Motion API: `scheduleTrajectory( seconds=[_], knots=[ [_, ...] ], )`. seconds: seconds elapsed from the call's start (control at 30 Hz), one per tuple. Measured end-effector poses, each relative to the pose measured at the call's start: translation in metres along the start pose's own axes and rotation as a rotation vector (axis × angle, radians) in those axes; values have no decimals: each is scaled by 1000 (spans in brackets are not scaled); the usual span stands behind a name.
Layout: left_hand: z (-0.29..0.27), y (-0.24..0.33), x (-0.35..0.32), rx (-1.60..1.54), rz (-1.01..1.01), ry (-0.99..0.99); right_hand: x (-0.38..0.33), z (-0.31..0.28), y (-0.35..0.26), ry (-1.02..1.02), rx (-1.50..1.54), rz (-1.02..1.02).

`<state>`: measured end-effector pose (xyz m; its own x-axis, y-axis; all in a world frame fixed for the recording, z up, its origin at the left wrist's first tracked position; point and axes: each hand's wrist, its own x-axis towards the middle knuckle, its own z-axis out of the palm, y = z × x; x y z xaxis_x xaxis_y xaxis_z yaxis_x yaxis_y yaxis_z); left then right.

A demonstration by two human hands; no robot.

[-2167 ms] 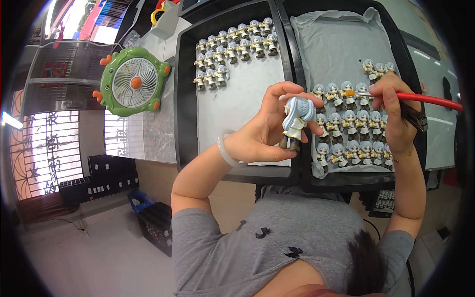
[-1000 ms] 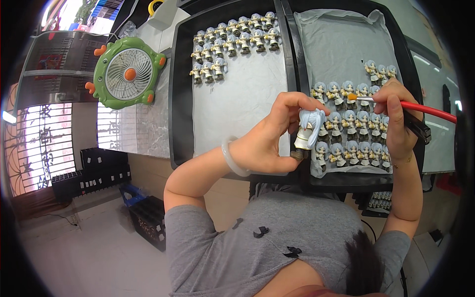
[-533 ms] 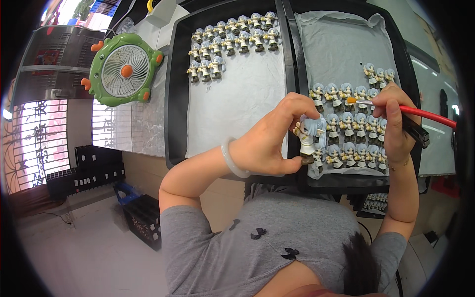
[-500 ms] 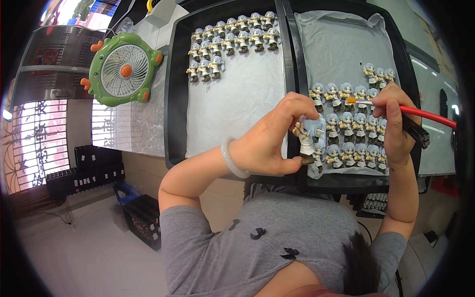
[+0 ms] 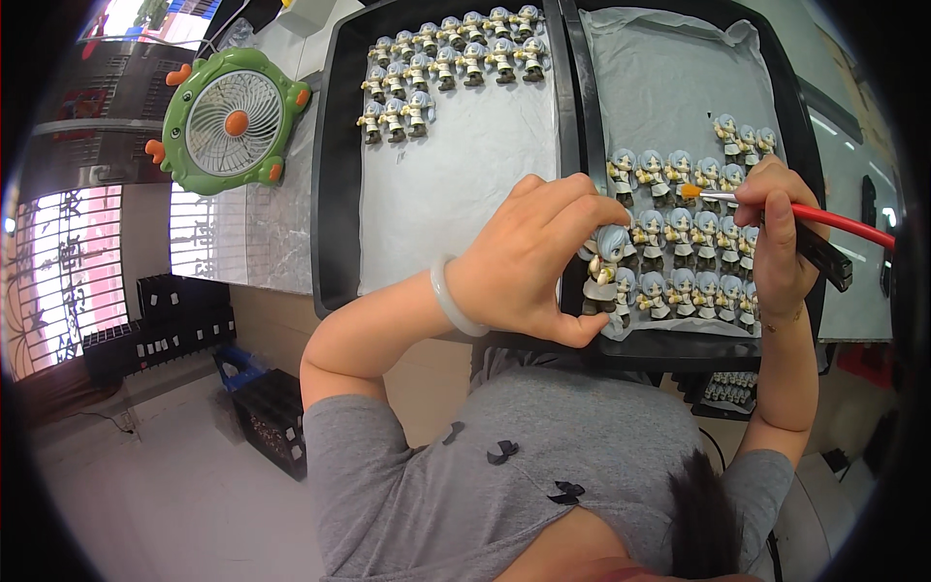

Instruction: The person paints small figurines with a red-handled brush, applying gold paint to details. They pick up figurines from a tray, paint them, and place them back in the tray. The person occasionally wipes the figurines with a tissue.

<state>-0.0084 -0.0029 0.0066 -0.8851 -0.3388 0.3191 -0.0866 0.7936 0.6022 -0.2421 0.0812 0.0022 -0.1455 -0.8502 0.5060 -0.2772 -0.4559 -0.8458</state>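
Note:
My left hand (image 5: 529, 257), with a pale bangle at the wrist, pinches a small figurine (image 5: 603, 272) between forefinger at the head and thumb at the feet. The figurine has pale blue hair, a white outfit and dark boots. It is upright above the lower left of the right-hand tray. My right hand (image 5: 781, 238) is closed on a paintbrush (image 5: 720, 196) with orange bristles and a red handle. The same hand also holds a black, bar-shaped tool (image 5: 822, 257). The brush tip points left, over the rows of similar figurines (image 5: 679, 229), apart from the held one.
The right-hand black tray (image 5: 679, 357) is lined with white paper. Beside it, the left-hand black tray (image 5: 325, 213) carries several figurines (image 5: 446, 68) in rows at its far end. A green fan (image 5: 236, 123) stands left. Black crates (image 5: 272, 422) sit lower left.
The held figurine has been turned in my left fingers, so its head and body show from another side. My right hand keeps the brush nearly in place. The whole view has shifted slightly.

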Motion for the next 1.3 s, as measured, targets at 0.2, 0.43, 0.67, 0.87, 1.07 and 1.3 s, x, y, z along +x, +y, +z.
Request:
scheduleTrajectory(
  seconds=[0.2,0.43,0.67,0.87,1.07,1.3],
  knots=[
    [-1,-1,-3,31,-21,17,-3,6,-3,-44,121,-14],
    [-2,-1,-1,19,2,61,1,20,-12,-292,-65,-87],
    [3,-2,-3,-1,54,119,0,27,-17,-317,-98,-244],
    [3,1,-3,26,16,83,2,27,-17,-296,-85,-216],
    [4,-1,-5,39,-46,90,4,17,-22,-310,-30,-258],
    [3,-6,-2,-243,-292,-36,3,3,-15,-107,-136,-123]
  ],
)
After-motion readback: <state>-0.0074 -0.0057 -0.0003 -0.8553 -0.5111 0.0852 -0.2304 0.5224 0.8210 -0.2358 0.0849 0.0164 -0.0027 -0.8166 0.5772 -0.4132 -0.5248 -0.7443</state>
